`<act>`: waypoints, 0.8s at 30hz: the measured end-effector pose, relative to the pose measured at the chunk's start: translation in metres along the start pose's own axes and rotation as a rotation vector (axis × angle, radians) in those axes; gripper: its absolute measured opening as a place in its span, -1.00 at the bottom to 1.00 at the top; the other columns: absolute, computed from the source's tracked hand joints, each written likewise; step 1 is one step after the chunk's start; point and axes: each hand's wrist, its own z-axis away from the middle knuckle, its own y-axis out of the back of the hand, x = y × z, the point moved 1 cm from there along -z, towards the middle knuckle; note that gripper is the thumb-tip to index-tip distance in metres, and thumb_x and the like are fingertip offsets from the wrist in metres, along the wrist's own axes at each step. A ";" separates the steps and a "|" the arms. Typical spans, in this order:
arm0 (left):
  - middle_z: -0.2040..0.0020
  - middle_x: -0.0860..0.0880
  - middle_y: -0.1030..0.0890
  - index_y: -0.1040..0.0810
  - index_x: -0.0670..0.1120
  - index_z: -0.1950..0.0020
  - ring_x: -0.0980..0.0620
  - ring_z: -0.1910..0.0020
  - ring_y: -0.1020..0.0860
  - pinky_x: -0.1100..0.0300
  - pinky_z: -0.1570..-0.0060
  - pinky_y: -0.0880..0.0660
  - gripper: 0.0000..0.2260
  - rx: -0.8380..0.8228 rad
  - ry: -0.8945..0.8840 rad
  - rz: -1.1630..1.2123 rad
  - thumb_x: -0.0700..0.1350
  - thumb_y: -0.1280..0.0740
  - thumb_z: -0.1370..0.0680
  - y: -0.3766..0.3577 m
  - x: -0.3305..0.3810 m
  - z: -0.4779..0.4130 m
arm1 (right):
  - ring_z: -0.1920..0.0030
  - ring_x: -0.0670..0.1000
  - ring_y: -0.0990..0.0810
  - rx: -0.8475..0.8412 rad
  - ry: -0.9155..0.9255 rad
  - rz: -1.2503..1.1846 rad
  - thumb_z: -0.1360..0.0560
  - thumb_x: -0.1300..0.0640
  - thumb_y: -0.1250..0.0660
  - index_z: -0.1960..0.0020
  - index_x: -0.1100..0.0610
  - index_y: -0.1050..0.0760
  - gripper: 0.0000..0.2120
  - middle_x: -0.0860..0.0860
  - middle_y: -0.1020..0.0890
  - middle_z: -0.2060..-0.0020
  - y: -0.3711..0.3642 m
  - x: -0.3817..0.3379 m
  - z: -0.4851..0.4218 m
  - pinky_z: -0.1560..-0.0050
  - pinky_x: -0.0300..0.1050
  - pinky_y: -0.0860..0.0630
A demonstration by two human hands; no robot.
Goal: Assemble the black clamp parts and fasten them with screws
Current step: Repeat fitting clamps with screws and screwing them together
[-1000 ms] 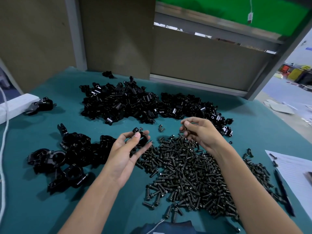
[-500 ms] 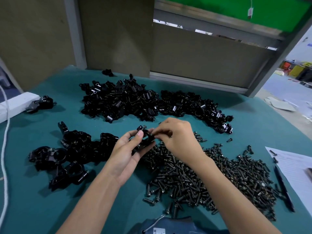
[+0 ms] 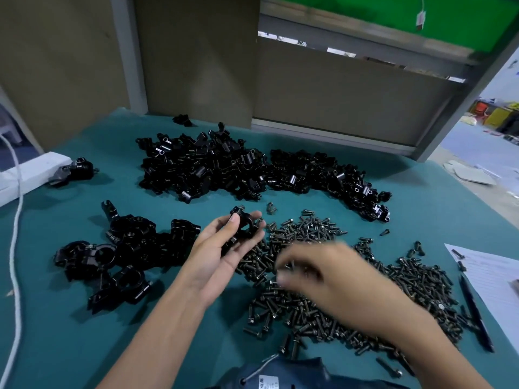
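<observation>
White cord (image 3: 15, 220) is running down the 9 o'clock edge of the teal table (image 3: 56, 332). White block (image 3: 31, 172) is lying at 10 o'clock, with a lone clamp (image 3: 75, 171) just beside its near end. Assembled clamps (image 3: 126, 248) are sitting in a heap at 8–9 o'clock of centre. Loose clamp parts (image 3: 224, 169) are spreading in a wide band across 11 to 1 o'clock. Left hand (image 3: 222, 254) is hovering palm-up at centre, thumb and fingers curling round one black clamp (image 3: 243, 228) and holding it above the table, at the 10 o'clock corner of the screw pile (image 3: 393, 282). Right hand (image 3: 331, 279) is motion-blurred, knuckles up, fingers pointing down over the middle of the screws. Cannot tell whether they are pinching a screw or how wide they are. The screw pile is filling 3 to 5 o'clock. Paper sheet (image 3: 491, 276) is lying at the 3–4 o'clock edge, with a pen (image 3: 474, 307) along its near side, just beside the screws.
</observation>
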 end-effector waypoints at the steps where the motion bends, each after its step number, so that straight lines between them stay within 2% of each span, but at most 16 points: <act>1: -0.14 -0.33 -0.63 -0.35 -0.35 -0.35 -0.24 -0.12 -0.64 -0.01 -0.02 -0.63 -0.53 0.004 0.007 0.018 -0.20 -0.33 -0.49 0.001 0.000 0.000 | 0.27 -0.28 -0.49 -0.122 0.026 0.075 -0.46 -0.41 0.01 -0.19 -0.21 -0.43 -0.52 -0.21 -0.60 0.06 -0.012 -0.003 0.019 0.13 -0.34 -0.53; 2: -0.14 -0.33 -0.63 -0.36 -0.34 -0.34 -0.25 -0.12 -0.64 -0.03 -0.02 -0.63 -0.54 0.008 0.015 0.037 -0.20 -0.33 -0.48 0.001 0.000 0.000 | 0.26 -0.29 -0.43 -0.166 0.055 0.219 -0.47 -0.42 0.14 -0.22 -0.22 -0.39 -0.47 -0.20 -0.59 0.06 -0.026 -0.006 0.034 0.09 -0.34 -0.53; 4: -0.14 -0.35 -0.62 -0.40 -0.30 -0.28 -0.27 -0.12 -0.64 -0.06 -0.04 -0.62 -0.60 0.011 0.023 0.069 -0.19 -0.35 -0.48 0.003 0.001 -0.001 | 0.41 -0.20 -0.35 -0.094 0.088 0.442 -0.64 -0.19 0.27 -0.12 -0.22 -0.53 -0.43 -0.15 -0.55 0.29 -0.055 -0.003 0.061 0.39 -0.39 -0.49; 5: -0.14 -0.36 -0.62 -0.42 -0.27 -0.23 -0.27 -0.12 -0.64 -0.06 -0.05 -0.62 -0.63 0.010 0.021 0.076 -0.19 -0.36 -0.47 0.004 0.001 -0.001 | 0.52 -0.18 -0.33 0.013 0.074 0.472 -0.68 -0.12 0.26 -0.05 -0.22 -0.61 -0.38 -0.14 -0.50 0.41 -0.065 -0.003 0.072 0.56 -0.41 -0.38; 6: -0.14 -0.35 -0.62 -0.43 -0.26 -0.20 -0.26 -0.12 -0.64 -0.05 -0.04 -0.62 -0.65 0.010 0.015 0.066 -0.19 -0.38 -0.46 0.005 0.000 -0.001 | 0.59 -0.16 -0.32 0.091 0.056 0.482 -0.68 -0.11 0.22 -0.02 -0.22 -0.66 -0.38 -0.14 -0.45 0.47 -0.072 -0.003 0.079 0.62 -0.43 -0.27; 9: -0.10 -0.30 -0.65 -0.41 -0.25 -0.24 -0.19 -0.10 -0.65 0.03 -0.03 -0.63 -0.58 0.027 -0.026 -0.022 -0.24 -0.41 -0.41 0.006 -0.002 -0.005 | 0.64 -0.16 -0.31 0.233 0.080 0.532 -0.66 -0.12 0.10 -0.13 -0.22 -0.64 -0.50 -0.14 -0.41 0.53 -0.077 -0.002 0.085 0.60 -0.38 -0.08; 11: -0.08 -0.28 -0.66 -0.41 -0.23 -0.24 -0.16 -0.05 -0.67 0.05 -0.01 -0.64 -0.53 0.053 -0.055 -0.072 -0.29 -0.42 -0.36 0.008 -0.004 -0.007 | 0.61 -0.19 -0.35 0.255 0.119 0.516 -0.60 -0.15 -0.02 -0.28 -0.20 -0.55 -0.60 -0.16 -0.45 0.50 -0.070 -0.002 0.084 0.62 -0.44 -0.19; 13: -0.05 -0.28 -0.66 -0.46 -0.21 -0.20 -0.15 -0.02 -0.68 0.10 0.02 -0.64 -0.52 0.062 -0.075 -0.132 -0.33 -0.45 -0.30 0.010 -0.004 -0.007 | 0.49 -0.26 -0.47 0.285 0.183 0.495 -0.61 -0.22 -0.02 -0.35 -0.12 -0.39 -0.60 -0.18 -0.58 0.38 -0.062 0.002 0.086 0.44 -0.47 -0.45; 15: 0.01 -0.25 -0.69 -0.52 -0.17 -0.17 -0.14 -0.01 -0.68 0.13 0.03 -0.63 -0.52 0.044 -0.087 -0.194 -0.33 -0.46 -0.27 0.011 -0.005 -0.007 | 0.30 -0.19 -0.60 0.477 0.245 0.377 -0.56 -0.15 -0.24 -0.34 0.03 -0.46 -0.58 -0.11 -0.66 0.20 -0.053 0.012 0.088 0.19 -0.38 -0.56; 17: 0.02 -0.24 -0.69 -0.56 -0.14 -0.16 -0.15 -0.02 -0.68 0.14 0.02 -0.63 -0.51 0.029 -0.086 -0.238 -0.34 -0.47 -0.25 0.012 -0.006 -0.006 | 0.18 -0.04 -0.61 0.720 0.226 0.275 -0.45 0.06 -0.43 -0.29 0.18 -0.55 -0.56 0.00 -0.64 0.09 -0.035 0.030 0.087 0.05 -0.26 -0.55; 18: 0.01 -0.24 -0.69 -0.57 -0.13 -0.16 -0.15 -0.02 -0.68 0.14 0.02 -0.63 -0.51 0.028 -0.081 -0.250 -0.34 -0.47 -0.25 0.011 -0.006 -0.006 | 0.13 -0.05 -0.59 0.819 0.191 0.248 -0.47 0.02 -0.43 -0.27 0.25 -0.55 -0.54 0.02 -0.62 0.06 -0.022 0.037 0.082 -0.01 -0.29 -0.51; 19: 0.01 -0.25 -0.69 -0.57 -0.11 -0.15 -0.15 -0.02 -0.68 0.14 0.02 -0.63 -0.52 0.028 -0.077 -0.259 -0.34 -0.47 -0.25 0.011 -0.006 -0.005 | 0.08 -0.10 -0.58 0.909 0.136 0.176 -0.50 -0.10 -0.40 -0.27 0.31 -0.53 -0.46 0.04 -0.60 0.04 -0.009 0.043 0.074 -0.05 -0.36 -0.47; 20: 0.01 -0.25 -0.69 -0.58 -0.10 -0.16 -0.15 -0.02 -0.68 0.13 0.02 -0.63 -0.52 0.027 -0.077 -0.266 -0.34 -0.47 -0.25 0.011 -0.006 -0.005 | 0.02 -0.15 -0.58 1.030 0.087 0.040 -0.49 -0.21 -0.36 -0.26 0.38 -0.50 -0.33 0.09 -0.61 0.01 0.004 0.047 0.065 -0.06 -0.35 -0.48; 22: 0.04 -0.22 -0.70 -0.57 -0.07 -0.19 -0.15 -0.02 -0.68 0.12 -0.01 -0.63 -0.49 0.014 -0.080 -0.281 -0.33 -0.47 -0.26 0.010 -0.005 -0.004 | 0.08 0.03 -0.62 1.350 -0.012 -0.394 -0.42 -0.26 -0.43 -0.23 0.53 -0.38 -0.14 0.27 -0.59 0.03 0.025 0.051 0.043 0.06 -0.04 -0.59; 23: 0.06 -0.20 -0.71 -0.56 -0.05 -0.21 -0.15 -0.01 -0.68 0.11 -0.03 -0.63 -0.48 0.006 -0.081 -0.285 -0.33 -0.47 -0.27 0.009 -0.005 -0.003 | 0.17 0.09 -0.61 1.453 -0.045 -0.587 -0.39 -0.24 -0.46 -0.23 0.55 -0.34 -0.11 0.30 -0.57 0.07 0.034 0.050 0.032 0.16 0.02 -0.59; 24: 0.06 -0.20 -0.71 -0.55 -0.05 -0.21 -0.15 -0.01 -0.68 0.10 -0.04 -0.63 -0.47 -0.001 -0.081 -0.283 -0.33 -0.47 -0.27 0.009 -0.005 -0.003 | 0.24 0.03 -0.60 1.512 -0.069 -0.717 -0.40 -0.18 -0.48 -0.26 0.52 -0.31 -0.16 0.26 -0.55 0.11 0.041 0.048 0.023 0.22 -0.04 -0.57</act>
